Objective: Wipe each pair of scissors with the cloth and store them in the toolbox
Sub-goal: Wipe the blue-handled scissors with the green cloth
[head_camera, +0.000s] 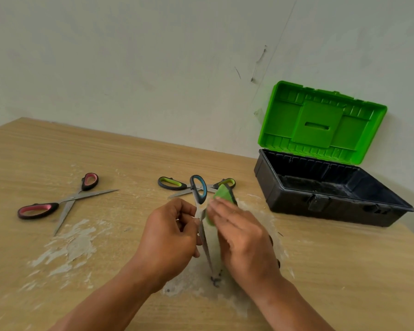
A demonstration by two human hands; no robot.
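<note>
A person's left hand [170, 235] pinches a pair of blue-handled scissors [198, 188] near the pivot, blades pointing down, while the right hand [244, 235] presses a green cloth [222, 194] against them with nearly straight fingers, thumb hidden. The scissors look light, stiff and sharp-edged, so the handle loops seem the safest hold; the cloth is soft and limp. Beyond the right hand an open toolbox [320, 211] waits; two more pairs lie past the left hand.
</note>
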